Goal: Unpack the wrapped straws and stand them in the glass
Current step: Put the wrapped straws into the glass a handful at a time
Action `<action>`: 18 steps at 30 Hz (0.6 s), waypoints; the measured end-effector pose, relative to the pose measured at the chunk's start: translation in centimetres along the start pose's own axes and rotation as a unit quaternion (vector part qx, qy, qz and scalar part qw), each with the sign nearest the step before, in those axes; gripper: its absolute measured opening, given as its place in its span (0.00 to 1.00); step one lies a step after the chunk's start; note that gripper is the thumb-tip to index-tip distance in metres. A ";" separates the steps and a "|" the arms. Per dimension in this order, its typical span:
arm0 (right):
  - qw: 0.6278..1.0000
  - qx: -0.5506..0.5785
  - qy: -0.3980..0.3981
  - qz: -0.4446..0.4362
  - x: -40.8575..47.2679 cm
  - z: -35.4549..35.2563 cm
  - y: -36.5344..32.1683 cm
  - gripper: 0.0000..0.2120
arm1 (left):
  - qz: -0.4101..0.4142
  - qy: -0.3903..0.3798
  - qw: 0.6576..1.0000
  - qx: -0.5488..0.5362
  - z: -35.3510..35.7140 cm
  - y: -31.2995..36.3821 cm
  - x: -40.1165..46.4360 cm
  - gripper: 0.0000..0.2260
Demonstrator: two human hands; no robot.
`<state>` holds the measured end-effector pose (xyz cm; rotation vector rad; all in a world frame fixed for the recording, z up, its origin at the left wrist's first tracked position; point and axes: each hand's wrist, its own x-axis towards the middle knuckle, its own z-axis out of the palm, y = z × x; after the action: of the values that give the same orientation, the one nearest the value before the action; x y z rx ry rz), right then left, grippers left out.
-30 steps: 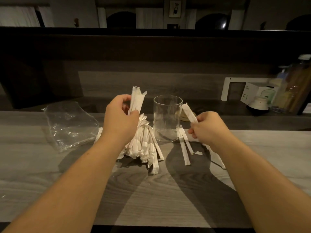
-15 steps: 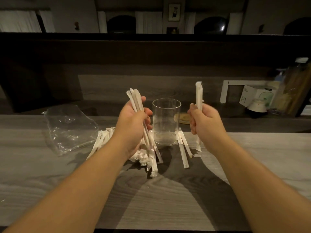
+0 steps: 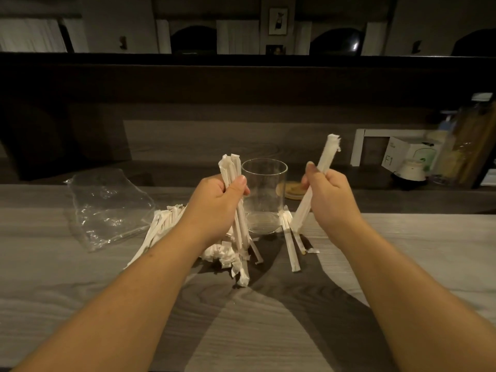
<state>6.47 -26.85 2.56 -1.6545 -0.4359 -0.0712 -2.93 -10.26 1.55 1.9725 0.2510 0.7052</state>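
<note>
Left hand (image 3: 214, 202) is gripping a bundle of wrapped straws (image 3: 233, 183) left of the empty glass (image 3: 264, 196); right hand (image 3: 326, 194) is clutching 1 straw (image 3: 326, 157). A careless swing risks toppling the glass.

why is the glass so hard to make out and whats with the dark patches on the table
Head view: dim room, and the clear glass shows mainly by rim highlights. The dark wedges on the table are shadows cast by the arms. The wide lens bends straight edges, and the background is dark and soft.
</note>
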 end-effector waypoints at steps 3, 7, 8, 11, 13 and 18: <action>1.000 0.015 0.013 -0.015 -0.1 -0.3 -0.1 0.20 | -0.009 0.007 1.000 -0.026 -0.2 0.0 0.0 0.17; 0.995 0.089 -0.025 -0.034 -0.4 -0.4 -0.4 0.18 | -0.001 0.025 0.999 -0.040 -0.1 0.3 -0.1 0.15; 0.994 0.102 -0.029 -0.042 -0.6 -0.4 -0.5 0.16 | 0.004 0.037 0.998 -0.055 -0.1 0.4 -0.1 0.16; 0.987 0.153 -0.016 -0.048 -0.6 -0.2 -0.8 0.12 | 0.010 0.073 0.989 -0.130 -0.3 0.8 0.0 0.15; 0.977 0.209 -0.003 -0.032 -0.4 -0.2 -0.8 0.12 | 0.014 0.083 0.981 -0.177 -0.3 1.1 0.0 0.14; 0.957 0.290 -0.003 -0.016 -0.2 -0.2 -0.8 0.10 | 0.020 0.111 0.964 -0.240 -0.1 1.0 0.0 0.14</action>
<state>6.11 -27.07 3.34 -1.0694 -0.4373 0.0364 -3.11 -10.64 2.46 1.4412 0.1554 0.9186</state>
